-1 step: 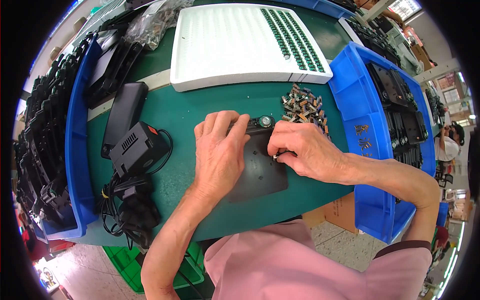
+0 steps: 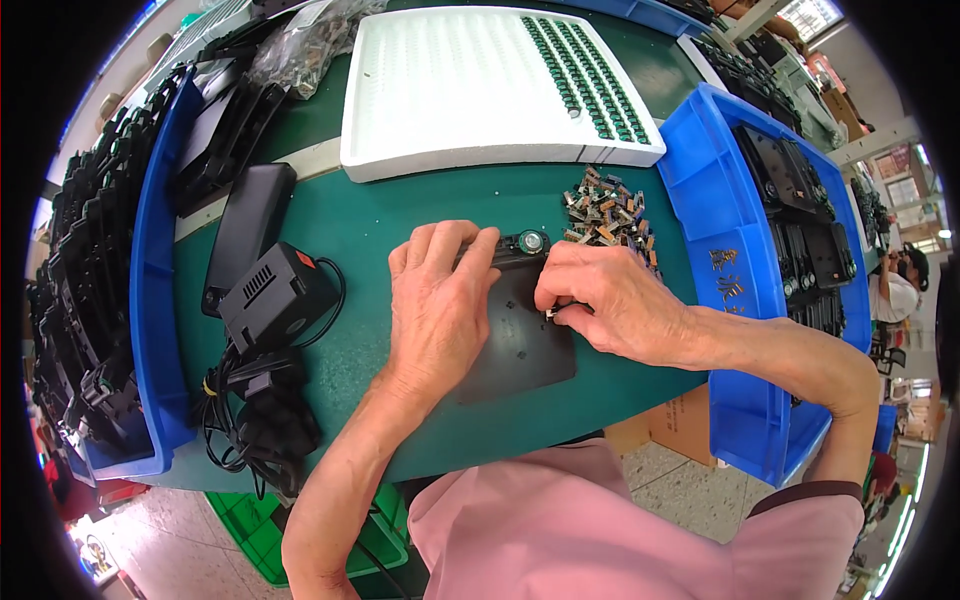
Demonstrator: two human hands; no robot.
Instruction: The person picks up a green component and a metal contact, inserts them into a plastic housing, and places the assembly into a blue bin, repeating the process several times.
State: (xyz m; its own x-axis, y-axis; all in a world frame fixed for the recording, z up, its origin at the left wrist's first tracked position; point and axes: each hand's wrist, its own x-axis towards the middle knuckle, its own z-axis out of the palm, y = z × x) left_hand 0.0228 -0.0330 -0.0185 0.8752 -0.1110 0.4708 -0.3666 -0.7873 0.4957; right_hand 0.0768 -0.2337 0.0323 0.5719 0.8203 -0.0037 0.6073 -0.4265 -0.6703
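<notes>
A flat black plastic panel (image 2: pixel 520 350) lies on the green table (image 2: pixel 380 215) in front of me. My left hand (image 2: pixel 435 305) lies over its left half, fingers curled on the top edge, holding it down. My right hand (image 2: pixel 600 300) rests on the panel's right side, thumb and forefinger pinched on a small metal part (image 2: pixel 553 313) against the surface. A small round green-black component (image 2: pixel 530 241) sits at the panel's top edge between my fingertips. A pile of small metal parts (image 2: pixel 610 212) lies just beyond my right hand.
A white foam tray (image 2: pixel 450 100) with rows of green-black components (image 2: pixel 590 75) stands at the back. Blue bins of black parts flank the table at the right (image 2: pixel 715 250) and left (image 2: pixel 150 320). A black adapter (image 2: pixel 275 295) with tangled cables (image 2: pixel 250 425) sits left.
</notes>
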